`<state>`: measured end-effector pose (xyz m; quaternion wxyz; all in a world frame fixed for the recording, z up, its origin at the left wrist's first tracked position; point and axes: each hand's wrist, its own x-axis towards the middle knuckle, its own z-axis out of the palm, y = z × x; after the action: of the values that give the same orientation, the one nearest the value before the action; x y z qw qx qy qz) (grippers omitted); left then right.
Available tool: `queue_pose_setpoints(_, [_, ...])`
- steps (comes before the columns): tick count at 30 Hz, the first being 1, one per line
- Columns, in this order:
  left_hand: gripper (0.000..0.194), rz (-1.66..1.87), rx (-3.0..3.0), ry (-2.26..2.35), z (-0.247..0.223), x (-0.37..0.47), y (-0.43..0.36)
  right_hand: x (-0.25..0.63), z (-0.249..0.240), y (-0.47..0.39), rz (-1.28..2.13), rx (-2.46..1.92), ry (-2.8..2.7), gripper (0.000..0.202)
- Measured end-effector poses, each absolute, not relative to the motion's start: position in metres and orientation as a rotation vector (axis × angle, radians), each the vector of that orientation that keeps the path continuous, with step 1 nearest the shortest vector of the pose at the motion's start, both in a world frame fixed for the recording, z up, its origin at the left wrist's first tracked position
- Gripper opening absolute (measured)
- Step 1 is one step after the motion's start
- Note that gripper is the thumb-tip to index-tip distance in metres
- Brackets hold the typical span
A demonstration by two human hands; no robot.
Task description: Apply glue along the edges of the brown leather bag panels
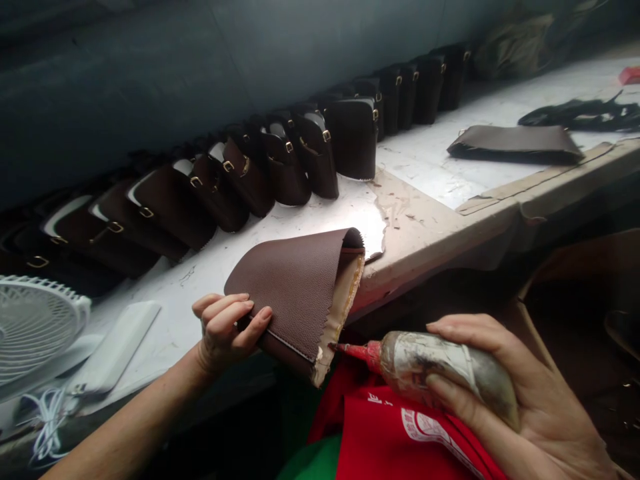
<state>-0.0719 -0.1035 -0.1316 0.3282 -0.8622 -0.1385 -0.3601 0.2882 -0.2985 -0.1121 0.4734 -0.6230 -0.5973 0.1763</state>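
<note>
A brown leather bag piece (290, 280) with zigzag-cut edges is tilted over the table's front edge. My left hand (230, 327) grips its closed end, fingers on top and thumb along the near side. The open end faces right and shows a beige lining (343, 300) with a yellowish, glue-like line along its edge. My right hand (505, 387) is wrapped round a stained glue bottle (430, 367) with a worn label. Its red nozzle (357, 352) points left, its dark tip at or very near the lining's lower edge; whether they touch I cannot tell.
Several dark brown bags (293, 160) with gold buckles stand along the back of the white table (420, 233). A flat brown piece (515, 143) lies at right. At left are a white fan (40, 333), a white box (117, 343) and bundled cable (47, 423). Red apron cloth (380, 433) hangs below.
</note>
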Motion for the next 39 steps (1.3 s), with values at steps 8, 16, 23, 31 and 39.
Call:
queue_pose_setpoints(8, [0.033, -0.956, -2.259, -0.4, -0.132, -0.073, -0.104, 0.29, -0.112, -0.296, 0.422, -1.506, -1.468, 0.027])
queue_pose_setpoints(16, [0.037, -0.934, -2.29, -0.438, -0.132, -0.071, -0.105, 0.291, -0.112, -0.299, 0.481, -1.477, -1.483, 0.03])
queue_pose_setpoints(23, [0.062, -0.823, -2.384, -0.486, -0.124, -0.067, -0.107, 0.292, -0.118, -0.295, 0.488, -1.491, -1.495, 0.029])
queue_pose_setpoints(31, [0.091, -0.568, -2.811, -0.899, -0.098, -0.055, -0.117, 0.293, -0.132, -0.288, 0.515, -1.544, -1.396, 0.025])
queue_pose_setpoints(39, [0.107, -0.447, -3.183, -1.643, -0.089, -0.065, -0.098, 0.287, -0.133, -0.281, 0.436, -1.557, -1.457, 0.023])
